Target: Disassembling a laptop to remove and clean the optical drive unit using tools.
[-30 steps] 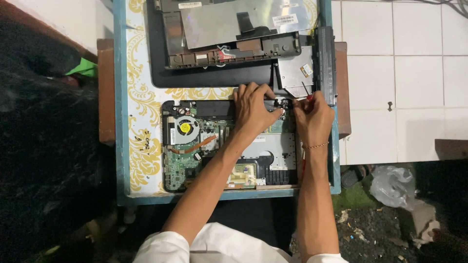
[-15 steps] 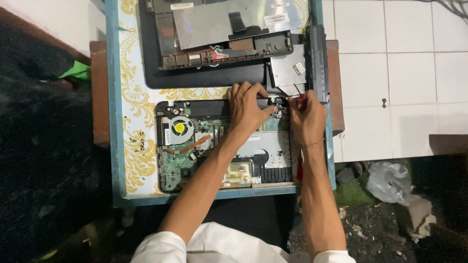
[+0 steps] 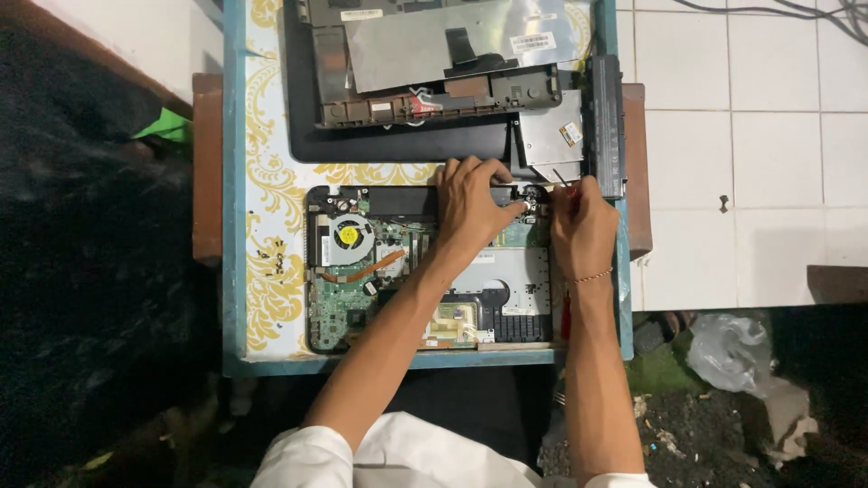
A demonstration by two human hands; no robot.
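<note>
One opened laptop base (image 3: 429, 271) at desk (image 3: 237, 271) front edge; left hand (image 3: 470, 206) pressing flat, grip released; right hand (image 3: 583, 230) grasping one screwdriver (image 3: 566, 318).

Opened laptop base (image 3: 398, 271) on table (image 3: 271, 271), keyboard cover (image 3: 434, 63) behind it

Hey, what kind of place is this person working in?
Probably an informal home or backyard repair spot, not a proper workshop. An opened laptop base with bare circuit board and fan lies on a small table with a patterned cover, over white floor tiles, with dirt and litter beside it.
</note>
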